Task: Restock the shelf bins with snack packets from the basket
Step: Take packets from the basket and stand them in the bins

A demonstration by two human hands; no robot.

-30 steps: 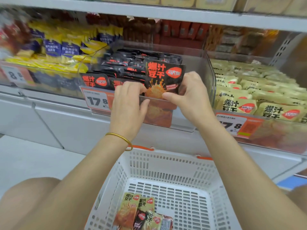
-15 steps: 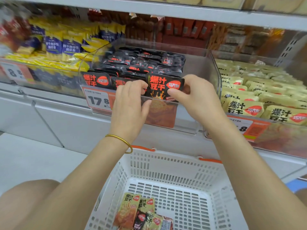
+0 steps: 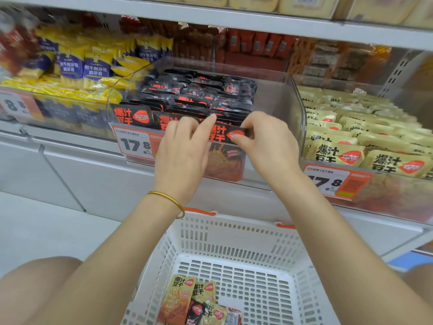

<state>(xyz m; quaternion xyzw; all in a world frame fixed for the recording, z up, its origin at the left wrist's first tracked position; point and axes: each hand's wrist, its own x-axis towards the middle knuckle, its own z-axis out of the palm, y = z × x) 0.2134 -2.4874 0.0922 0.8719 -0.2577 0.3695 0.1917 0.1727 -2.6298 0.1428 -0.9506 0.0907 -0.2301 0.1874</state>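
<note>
Landmark: clear middle bin (image 3: 276,97) on the shelf, filled with rows of black packets.

Black snack packet (image 3: 226,146) stands upright at the bin's front wall, top edge just above the rim, lower part visible through the clear plastic.

Left hand (image 3: 181,148): fingers curled against the packet's left edge, index finger extended up over the top.

Right hand (image 3: 269,144): thumb and fingers pinch the packet's upper right corner.

White basket (image 3: 236,233) sits below the bin, holding several packets (yellow and black) at its near left.

Yellow-packet bin (image 3: 302,127) lies right of the middle bin; a price tag (image 3: 134,144) hangs on its front left.
</note>
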